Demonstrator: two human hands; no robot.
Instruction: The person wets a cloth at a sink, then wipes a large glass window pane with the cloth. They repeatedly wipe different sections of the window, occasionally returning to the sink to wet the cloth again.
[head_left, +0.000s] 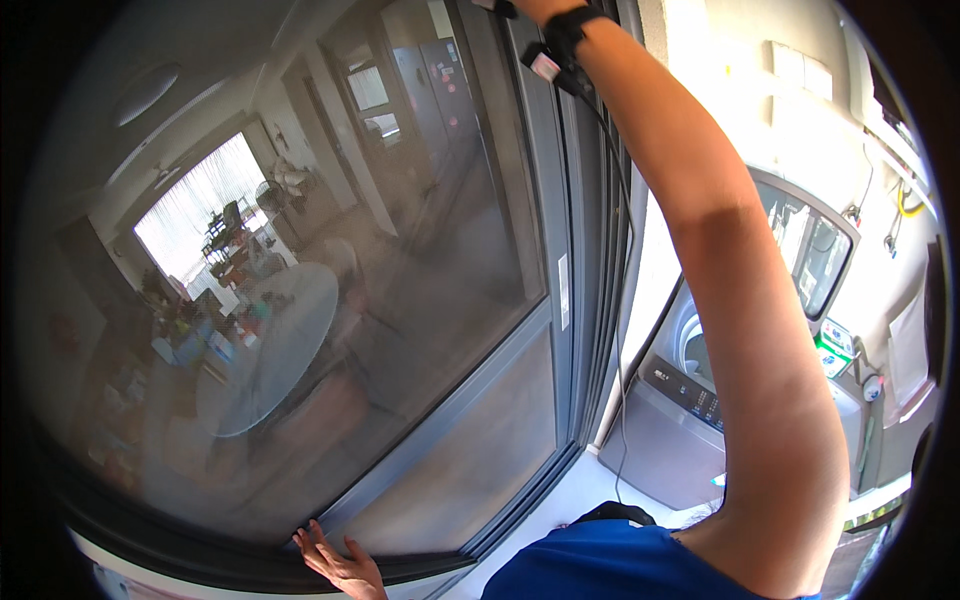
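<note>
A grey-framed sliding door (442, 382) with a see-through upper pane, possibly mesh, and a solid-looking lower panel (457, 465) fills the left and middle. My left hand (341, 564), fingers apart, rests against its frame near the bottom left corner. Raised along the door's right side, my right arm ends at the top edge, where most of my right hand (538, 9) is cut off. A small dark thing (504, 8) shows beside that hand; whether it is gripped is unclear. Around the right wrist sits a black strap (570, 30) with a small device (543, 64).
Right of the door stands a top-loading washing machine (660, 442), its lid (814, 247) raised. A green and white box (834, 346) is behind it. From the wrist device hangs a thin cable (621, 330). Beyond the pane appear an oval table (300, 352) and a refrigerator (435, 97).
</note>
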